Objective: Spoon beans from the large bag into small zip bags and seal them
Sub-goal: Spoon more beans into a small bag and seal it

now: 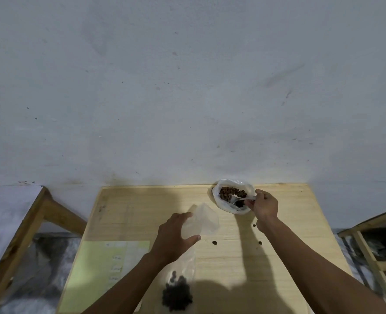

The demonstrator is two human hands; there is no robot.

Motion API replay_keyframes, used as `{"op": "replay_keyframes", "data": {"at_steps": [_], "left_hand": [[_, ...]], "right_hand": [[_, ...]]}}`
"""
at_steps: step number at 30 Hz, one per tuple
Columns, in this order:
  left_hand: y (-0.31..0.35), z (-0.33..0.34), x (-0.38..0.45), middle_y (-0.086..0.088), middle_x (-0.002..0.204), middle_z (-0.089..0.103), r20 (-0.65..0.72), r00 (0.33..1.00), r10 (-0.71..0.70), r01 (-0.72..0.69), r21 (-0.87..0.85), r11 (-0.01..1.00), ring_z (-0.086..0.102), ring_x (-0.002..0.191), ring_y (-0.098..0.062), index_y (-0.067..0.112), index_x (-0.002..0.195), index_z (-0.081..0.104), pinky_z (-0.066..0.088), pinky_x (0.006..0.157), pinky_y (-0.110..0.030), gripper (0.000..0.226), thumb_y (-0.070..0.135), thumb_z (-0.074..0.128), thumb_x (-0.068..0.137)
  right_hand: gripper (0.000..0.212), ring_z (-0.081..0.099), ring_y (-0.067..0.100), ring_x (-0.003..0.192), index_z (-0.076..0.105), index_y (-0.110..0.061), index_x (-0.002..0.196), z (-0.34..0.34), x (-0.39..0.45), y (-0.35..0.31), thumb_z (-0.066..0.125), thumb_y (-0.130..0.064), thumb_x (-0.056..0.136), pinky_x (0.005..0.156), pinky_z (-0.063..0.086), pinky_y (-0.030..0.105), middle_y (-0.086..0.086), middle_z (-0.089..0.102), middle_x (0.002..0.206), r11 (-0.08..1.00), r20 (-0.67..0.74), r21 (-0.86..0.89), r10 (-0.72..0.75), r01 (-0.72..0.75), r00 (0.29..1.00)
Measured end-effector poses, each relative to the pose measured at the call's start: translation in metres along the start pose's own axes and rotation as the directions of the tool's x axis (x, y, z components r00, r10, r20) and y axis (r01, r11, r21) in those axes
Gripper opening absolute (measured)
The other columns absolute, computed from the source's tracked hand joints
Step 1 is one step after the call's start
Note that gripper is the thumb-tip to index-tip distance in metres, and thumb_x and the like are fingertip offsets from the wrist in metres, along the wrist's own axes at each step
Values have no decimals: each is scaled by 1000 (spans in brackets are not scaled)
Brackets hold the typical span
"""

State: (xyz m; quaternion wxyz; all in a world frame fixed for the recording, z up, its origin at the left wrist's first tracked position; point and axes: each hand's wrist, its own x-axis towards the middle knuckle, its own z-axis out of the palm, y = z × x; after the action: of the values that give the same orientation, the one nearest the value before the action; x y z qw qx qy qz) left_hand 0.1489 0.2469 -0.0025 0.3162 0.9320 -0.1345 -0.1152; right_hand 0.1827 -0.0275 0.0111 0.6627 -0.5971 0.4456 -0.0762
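Note:
The large clear bag (219,201) of brown beans (229,192) stands open at the table's far edge. My right hand (265,205) grips a clear plastic spoon (240,199) whose bowl dips into the beans. My left hand (173,236) holds an empty small zip bag (204,219) above the middle of the table, its mouth facing the large bag. A filled small zip bag (178,291) of dark beans lies near the front edge, between my forearms.
The wooden table (278,257) meets a white wall at the back. Three loose beans, one of them (214,242), lie between my hands. A pale green sheet (92,275) covers the front left corner. Wooden frames stand left (29,225) and right (368,250).

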Motion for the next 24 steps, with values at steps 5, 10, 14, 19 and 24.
{"op": "replay_keyframes", "data": {"at_steps": [5, 10, 14, 19, 24], "left_hand": [[3, -3, 1, 10, 122, 55, -2, 1000, -9, 9, 13, 1000, 57, 109, -10, 30, 133, 50, 44, 98, -31, 67, 54, 74, 75], [5, -2, 2, 9, 124, 55, 2, 1000, -4, 4, 8, 1000, 57, 110, -9, 31, 133, 49, 46, 99, -34, 68, 57, 72, 75], [6, -2, 3, 10, 124, 55, -2, 1000, 3, -3, 5, 1000, 57, 109, -9, 31, 133, 49, 47, 99, -36, 68, 56, 73, 74], [8, -3, 9, 10, 122, 56, -18, 1000, 11, -11, 25, 1000, 58, 110, -10, 30, 133, 50, 45, 97, -33, 69, 55, 75, 74], [15, -3, 17, 9, 125, 55, -22, 1000, -5, 6, 40, 999, 56, 116, -11, 31, 135, 47, 44, 100, -36, 70, 54, 74, 75]], "right_hand": [[15, 65, 24, 70, 69, -4, 100, 5, 1, 5, 56, -13, 99, 72, 57, 30, 15, 68, 82, 994, 69, 92, 44, -50, 997], [12, 64, 19, 63, 68, -6, 88, 2, -2, 1, 59, -8, 96, 52, 54, 22, 14, 67, 77, 981, 50, 134, 131, -137, 990], [9, 60, 18, 60, 65, -3, 95, -7, -2, -1, 58, -9, 96, 54, 49, 24, 15, 64, 77, 970, -5, 182, 167, -164, 986], [23, 61, 19, 66, 64, -2, 109, -23, -5, -11, 45, -10, 101, 61, 48, 26, 9, 62, 79, 983, -59, 182, 46, -35, 997], [28, 62, 19, 70, 66, -8, 112, -31, -23, -31, 41, -15, 102, 71, 49, 29, 2, 63, 84, 983, -23, 84, -161, 162, 987]]}}
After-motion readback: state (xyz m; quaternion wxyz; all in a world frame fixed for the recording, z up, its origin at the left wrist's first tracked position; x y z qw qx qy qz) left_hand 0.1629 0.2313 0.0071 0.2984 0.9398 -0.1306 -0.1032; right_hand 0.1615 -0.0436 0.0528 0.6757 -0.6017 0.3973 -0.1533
